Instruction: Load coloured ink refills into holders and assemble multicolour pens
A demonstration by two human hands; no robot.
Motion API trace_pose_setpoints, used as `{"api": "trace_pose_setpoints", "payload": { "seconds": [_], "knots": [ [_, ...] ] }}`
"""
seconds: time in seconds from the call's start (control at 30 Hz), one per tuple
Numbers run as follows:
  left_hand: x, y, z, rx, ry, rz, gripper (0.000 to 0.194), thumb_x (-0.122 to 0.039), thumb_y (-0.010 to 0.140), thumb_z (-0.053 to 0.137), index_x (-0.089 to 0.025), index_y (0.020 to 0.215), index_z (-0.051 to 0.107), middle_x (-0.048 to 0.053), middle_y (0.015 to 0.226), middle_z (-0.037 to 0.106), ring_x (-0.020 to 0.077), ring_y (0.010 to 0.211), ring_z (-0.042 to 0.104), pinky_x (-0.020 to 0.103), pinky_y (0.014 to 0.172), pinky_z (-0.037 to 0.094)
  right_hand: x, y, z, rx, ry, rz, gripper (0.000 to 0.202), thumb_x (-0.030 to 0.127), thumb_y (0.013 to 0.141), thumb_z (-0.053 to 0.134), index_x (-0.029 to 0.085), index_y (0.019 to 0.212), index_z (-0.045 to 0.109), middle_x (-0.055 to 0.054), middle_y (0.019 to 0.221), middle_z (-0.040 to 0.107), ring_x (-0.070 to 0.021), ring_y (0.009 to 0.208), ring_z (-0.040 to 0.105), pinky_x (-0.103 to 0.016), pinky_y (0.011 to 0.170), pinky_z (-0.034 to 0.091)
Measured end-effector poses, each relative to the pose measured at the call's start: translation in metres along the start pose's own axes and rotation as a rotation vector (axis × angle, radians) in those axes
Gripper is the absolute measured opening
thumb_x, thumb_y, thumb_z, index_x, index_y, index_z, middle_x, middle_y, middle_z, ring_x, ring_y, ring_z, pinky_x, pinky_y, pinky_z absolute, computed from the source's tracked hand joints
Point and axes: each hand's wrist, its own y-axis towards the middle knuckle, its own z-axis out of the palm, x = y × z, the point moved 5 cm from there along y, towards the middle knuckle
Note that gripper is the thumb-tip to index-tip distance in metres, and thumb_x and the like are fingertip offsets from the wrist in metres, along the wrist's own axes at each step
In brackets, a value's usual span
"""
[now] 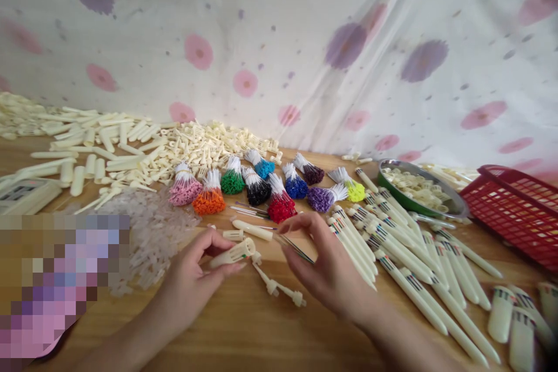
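Note:
Between the thumb and fingers of my left hand (203, 264) is a cream pen barrel (233, 253), its slotted open end facing right with a small green spot in it. My right hand (316, 256) pinches several thin refills (296, 247), their tips pointing up-left. Just beyond the hands lie a cream tapered tube (253, 229) and a short slotted piece (233, 235). Small cream stemmed parts (274, 285) rest on the table between the hands. Bundles of coloured refills, such as the red bundle (281, 200) and the orange bundle (209, 197), stand behind.
Cream parts (204, 145) are heaped at the back left, clear plastic pieces (143, 232) nearer. Multicolour pens (405, 238) cover the right side. Behind them are a green-sided bowl (386, 186) and a red basket (514, 209). A pixelated object (56, 296) lies at the left.

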Motion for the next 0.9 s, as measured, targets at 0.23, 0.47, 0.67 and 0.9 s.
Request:
{"api": "trace_pose_setpoints", "payload": {
  "seconds": [0.23, 0.47, 0.67, 0.9],
  "knots": [
    [-0.012, -0.005, 0.011, 0.066, 0.08, 0.159, 0.006, -0.019, 0.073, 0.06, -0.023, 0.074, 0.056, -0.003, 0.073, 0.061, 0.0137, 0.071, 0.06, 0.023, 0.066, 0.048, 0.035, -0.01, 0.01, 0.136, 0.199, -0.036, 0.027, 0.007, 0.076, 0.05, 0.019, 0.099, 0.045, -0.004, 0.095, 0.055, -0.0154, 0.091, 0.052, -0.03, 0.081, 0.045],
    [-0.007, -0.009, 0.016, 0.091, 0.107, 0.146, 0.008, -0.016, 0.072, 0.059, -0.023, 0.075, 0.058, -0.002, 0.074, 0.062, 0.0145, 0.071, 0.061, 0.022, 0.06, 0.049, 0.024, -0.009, 0.016, 0.179, 0.247, 0.022, 0.027, 0.004, 0.068, 0.05, 0.019, 0.09, 0.044, -0.003, 0.085, 0.052, -0.0153, 0.08, 0.05, -0.029, 0.071, 0.046],
    [-0.004, -0.005, 0.013, 0.041, 0.125, 0.11, 0.002, -0.023, 0.072, 0.059, -0.023, 0.075, 0.06, -0.001, 0.074, 0.064, 0.0166, 0.073, 0.062, 0.025, 0.064, 0.05, 0.026, -0.01, 0.019, 0.155, 0.173, -0.083, 0.033, 0.004, 0.07, 0.049, 0.017, 0.099, 0.045, -0.006, 0.09, 0.055, -0.0167, 0.084, 0.051, -0.031, 0.073, 0.047],
    [0.002, 0.003, -0.004, -0.039, 0.144, 0.052, 0.011, -0.031, 0.069, 0.062, -0.022, 0.073, 0.057, -0.001, 0.073, 0.062, 0.0185, 0.073, 0.061, 0.027, 0.063, 0.048, 0.018, -0.009, 0.023, -0.003, 0.298, -0.127, 0.031, 0.011, 0.082, 0.046, 0.02, 0.111, 0.046, -0.007, 0.101, 0.06, -0.0137, 0.084, 0.057, -0.025, 0.068, 0.05]
  ]
}}
